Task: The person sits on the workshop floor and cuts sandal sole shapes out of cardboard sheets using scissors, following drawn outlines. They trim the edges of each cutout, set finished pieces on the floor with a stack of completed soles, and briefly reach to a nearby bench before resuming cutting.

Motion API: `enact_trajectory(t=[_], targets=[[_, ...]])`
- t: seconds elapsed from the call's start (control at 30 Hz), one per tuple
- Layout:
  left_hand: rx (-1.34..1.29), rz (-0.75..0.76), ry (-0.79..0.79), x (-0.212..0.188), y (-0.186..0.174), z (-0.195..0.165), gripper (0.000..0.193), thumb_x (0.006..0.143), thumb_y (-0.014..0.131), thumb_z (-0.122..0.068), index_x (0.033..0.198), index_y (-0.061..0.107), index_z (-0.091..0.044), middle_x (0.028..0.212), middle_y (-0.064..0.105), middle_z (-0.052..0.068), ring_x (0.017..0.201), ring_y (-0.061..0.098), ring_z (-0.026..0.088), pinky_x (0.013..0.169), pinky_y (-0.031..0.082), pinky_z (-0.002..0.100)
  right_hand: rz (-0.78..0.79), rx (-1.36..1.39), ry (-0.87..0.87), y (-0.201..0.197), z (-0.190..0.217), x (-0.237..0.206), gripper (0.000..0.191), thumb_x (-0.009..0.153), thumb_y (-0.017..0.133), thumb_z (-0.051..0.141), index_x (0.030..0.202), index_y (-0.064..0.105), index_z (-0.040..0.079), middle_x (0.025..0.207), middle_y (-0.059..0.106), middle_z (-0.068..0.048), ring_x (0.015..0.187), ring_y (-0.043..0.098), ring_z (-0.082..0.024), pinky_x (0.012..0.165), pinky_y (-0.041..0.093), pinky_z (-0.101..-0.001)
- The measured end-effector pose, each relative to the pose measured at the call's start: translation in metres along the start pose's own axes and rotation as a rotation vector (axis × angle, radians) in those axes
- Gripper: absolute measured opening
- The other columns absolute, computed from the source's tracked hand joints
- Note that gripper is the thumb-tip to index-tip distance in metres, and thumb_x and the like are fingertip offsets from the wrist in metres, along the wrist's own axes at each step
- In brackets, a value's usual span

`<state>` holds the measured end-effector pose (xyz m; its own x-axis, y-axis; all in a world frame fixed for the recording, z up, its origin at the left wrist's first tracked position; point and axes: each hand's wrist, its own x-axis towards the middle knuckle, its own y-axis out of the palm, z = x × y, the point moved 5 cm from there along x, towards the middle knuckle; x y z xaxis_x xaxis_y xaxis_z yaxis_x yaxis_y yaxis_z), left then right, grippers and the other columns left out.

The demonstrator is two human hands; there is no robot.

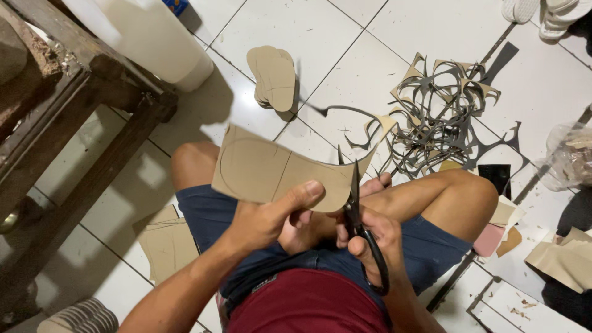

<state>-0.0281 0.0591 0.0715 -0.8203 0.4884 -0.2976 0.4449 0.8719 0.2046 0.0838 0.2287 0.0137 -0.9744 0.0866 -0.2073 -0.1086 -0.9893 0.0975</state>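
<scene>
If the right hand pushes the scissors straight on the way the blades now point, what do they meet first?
The right hand aims the black scissors upward in the picture, into the tan cardboard sheet held by the left hand. The blades already touch its right edge, so probably the sheet comes first.

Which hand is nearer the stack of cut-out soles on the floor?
Left. The left hand grips the cardboard sheet almost directly below the sole stack; the right hand, working the scissors, sits farther to the right and lower.
</scene>
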Motion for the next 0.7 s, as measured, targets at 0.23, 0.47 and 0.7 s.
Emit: enact_trajectory(t=[0.23, 0.47, 0.7], targets=[[0.078, 0.124, 0.008, 0.002, -0.004, -0.02, 0.023, 0.093, 0.073, -0.023, 0.086, 0.072, -0.001, 0.059, 0.063, 0.001, 0.048, 0.059, 0.008, 0.04, 0.043, 0.023, 0.062, 0.048, -0.025, -0.003, -0.003, -0.003, 0.086, 0.079, 0.076, 0.074, 0.107, 0.066, -0.007, 0.088, 0.065, -0.003, 0.083, 0.062, -0.012, 0.075, 0.052, -0.0253], [0.118, 0.183, -0.078, 0.007, -0.012, -0.028, 0.022, 0.09, 0.074, -0.024, 0.089, 0.074, -0.002, 0.058, 0.062, -0.001, 0.047, 0.057, 0.006, 0.039, 0.042, 0.023, 0.051, 0.06, 0.133, -0.003, -0.016, -0.006, 0.094, 0.065, 0.081, 0.072, 0.115, 0.07, -0.007, 0.082, 0.063, -0.005, 0.075, 0.061, -0.014, 0.066, 0.048, -0.0257], [0.225, 0.25, -0.205, 0.012, -0.019, -0.025, 0.029, 0.087, 0.078, -0.027, 0.084, 0.075, 0.001, 0.055, 0.061, 0.002, 0.046, 0.055, 0.009, 0.04, 0.041, 0.024, 0.076, 0.121, 0.087, -0.001, -0.004, -0.007, 0.096, 0.068, 0.084, 0.072, 0.118, 0.067, -0.008, 0.086, 0.063, -0.001, 0.078, 0.059, -0.009, 0.069, 0.048, -0.0216]])
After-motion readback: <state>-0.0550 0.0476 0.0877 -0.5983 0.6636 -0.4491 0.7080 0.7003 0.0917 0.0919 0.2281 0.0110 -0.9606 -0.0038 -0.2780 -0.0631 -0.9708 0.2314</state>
